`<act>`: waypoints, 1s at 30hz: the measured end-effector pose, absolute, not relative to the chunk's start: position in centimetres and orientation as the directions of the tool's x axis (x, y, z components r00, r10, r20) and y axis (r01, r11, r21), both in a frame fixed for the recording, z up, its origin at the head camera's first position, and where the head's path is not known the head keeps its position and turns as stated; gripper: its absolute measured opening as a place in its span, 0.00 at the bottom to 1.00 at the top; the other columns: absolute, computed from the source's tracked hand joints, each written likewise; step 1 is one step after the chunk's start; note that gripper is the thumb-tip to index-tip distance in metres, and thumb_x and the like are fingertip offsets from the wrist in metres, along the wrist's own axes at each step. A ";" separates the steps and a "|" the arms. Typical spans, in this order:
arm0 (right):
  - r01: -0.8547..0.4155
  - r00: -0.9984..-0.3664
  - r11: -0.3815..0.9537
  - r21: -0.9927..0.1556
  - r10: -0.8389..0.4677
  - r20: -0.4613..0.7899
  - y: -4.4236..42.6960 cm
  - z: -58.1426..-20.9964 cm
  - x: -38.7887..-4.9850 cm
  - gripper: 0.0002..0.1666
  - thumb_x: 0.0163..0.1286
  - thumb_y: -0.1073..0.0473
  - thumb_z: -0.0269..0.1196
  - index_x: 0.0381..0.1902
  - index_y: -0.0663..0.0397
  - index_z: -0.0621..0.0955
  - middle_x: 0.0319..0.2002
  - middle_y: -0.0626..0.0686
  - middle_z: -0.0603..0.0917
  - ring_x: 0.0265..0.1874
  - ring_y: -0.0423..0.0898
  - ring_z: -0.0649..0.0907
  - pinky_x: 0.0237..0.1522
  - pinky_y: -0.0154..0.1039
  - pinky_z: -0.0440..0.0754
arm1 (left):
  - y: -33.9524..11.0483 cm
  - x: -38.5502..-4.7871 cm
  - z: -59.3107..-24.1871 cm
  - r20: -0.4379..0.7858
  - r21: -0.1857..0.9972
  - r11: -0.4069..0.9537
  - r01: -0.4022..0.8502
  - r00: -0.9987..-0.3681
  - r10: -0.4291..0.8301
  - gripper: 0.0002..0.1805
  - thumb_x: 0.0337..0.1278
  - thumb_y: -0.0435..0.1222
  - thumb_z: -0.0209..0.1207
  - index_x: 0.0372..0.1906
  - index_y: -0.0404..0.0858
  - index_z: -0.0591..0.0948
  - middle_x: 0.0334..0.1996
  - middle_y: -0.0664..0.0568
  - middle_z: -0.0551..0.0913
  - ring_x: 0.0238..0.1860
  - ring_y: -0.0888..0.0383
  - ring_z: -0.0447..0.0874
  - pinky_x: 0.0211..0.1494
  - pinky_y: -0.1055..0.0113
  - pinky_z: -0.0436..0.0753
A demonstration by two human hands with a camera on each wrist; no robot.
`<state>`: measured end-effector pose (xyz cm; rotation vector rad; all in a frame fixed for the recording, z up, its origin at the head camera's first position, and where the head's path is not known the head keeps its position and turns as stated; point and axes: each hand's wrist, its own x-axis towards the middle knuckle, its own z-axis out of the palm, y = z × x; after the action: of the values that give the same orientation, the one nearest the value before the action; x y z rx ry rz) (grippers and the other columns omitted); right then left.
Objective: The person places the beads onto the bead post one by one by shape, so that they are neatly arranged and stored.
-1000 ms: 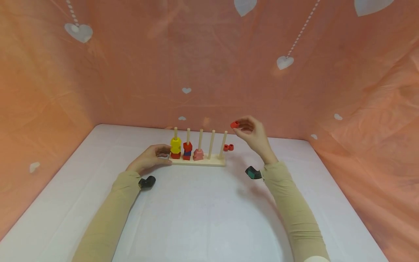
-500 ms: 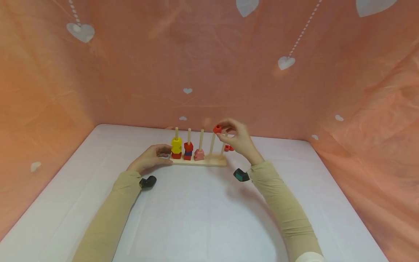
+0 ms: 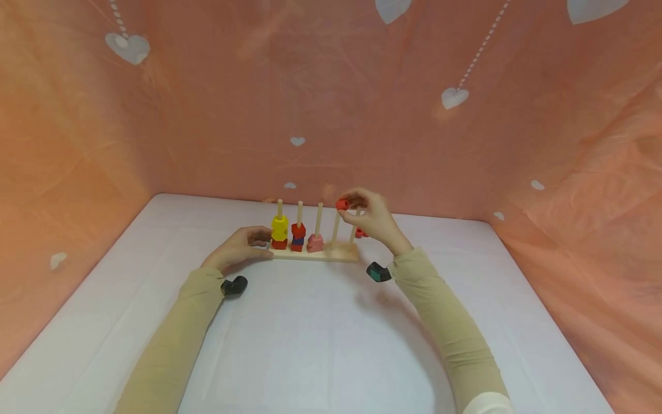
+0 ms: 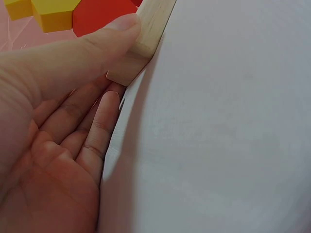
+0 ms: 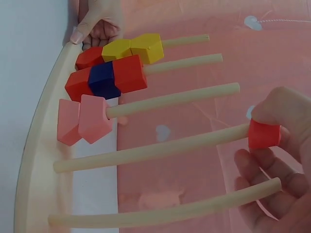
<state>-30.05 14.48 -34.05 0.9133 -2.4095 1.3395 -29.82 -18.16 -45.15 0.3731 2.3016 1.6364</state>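
Note:
A wooden peg stacker with several upright pegs stands on the table, its base (image 3: 315, 257) near the far side. My left hand (image 3: 235, 248) holds the base's left end, the thumb on the front and fingers behind. My right hand (image 3: 376, 221) pinches a red bead (image 5: 262, 135) at the top of the fourth peg (image 5: 155, 147); whether the peg tip is inside the bead is hidden. Yellow beads (image 3: 280, 228) sit above a red one on the first peg. The second peg carries red beads around a blue bead (image 5: 103, 79). Pink beads (image 5: 92, 116) are on the third.
Loose red beads (image 3: 359, 233) lie behind the stacker's right end, partly hidden by my right hand. The bare fifth peg (image 5: 170, 214) stands close to my right fingers. An orange cloth (image 3: 331, 115) with hearts hangs behind the white table (image 3: 310, 333).
My right hand has carried the red bead leftward from right of the stacker to the fourth peg's top, moving little in the last half second. The left hand stays on the base.

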 end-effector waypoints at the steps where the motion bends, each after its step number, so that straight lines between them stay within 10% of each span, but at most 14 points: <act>1: -0.622 -0.777 0.390 -0.679 -0.410 0.477 14.4 -34.0 -30.1 0.17 0.57 0.68 0.69 0.45 0.63 0.81 0.40 0.56 0.83 0.39 0.49 0.82 0.46 0.45 0.81 | -18.2 -29.8 -45.2 -0.086 0.947 0.320 0.041 -0.923 0.374 0.36 0.48 0.37 0.71 0.64 0.36 0.69 0.61 0.43 0.72 0.59 0.46 0.70 0.66 0.54 0.68; 16: -0.376 -0.904 0.347 -0.859 -0.342 0.257 14.4 -35.3 -30.3 0.17 0.61 0.63 0.68 0.48 0.62 0.81 0.41 0.56 0.84 0.36 0.48 0.82 0.30 0.33 0.78 | -18.0 -30.0 -45.1 -0.090 0.948 0.317 0.033 -0.926 0.366 0.37 0.47 0.37 0.72 0.64 0.37 0.70 0.61 0.44 0.72 0.59 0.47 0.70 0.65 0.55 0.69; 30: -0.229 -0.926 0.395 -0.890 -0.370 0.074 14.4 -39.9 -30.6 0.16 0.60 0.65 0.68 0.46 0.62 0.82 0.40 0.55 0.85 0.42 0.48 0.82 0.45 0.37 0.80 | -18.1 -29.8 -45.0 -0.106 0.945 0.327 0.019 -0.927 0.359 0.37 0.47 0.39 0.72 0.64 0.38 0.70 0.62 0.44 0.71 0.60 0.46 0.68 0.66 0.53 0.67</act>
<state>-30.59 14.38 -39.95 0.5905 -2.7342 1.7076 -29.78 -18.09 -45.05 0.3393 2.2999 1.6321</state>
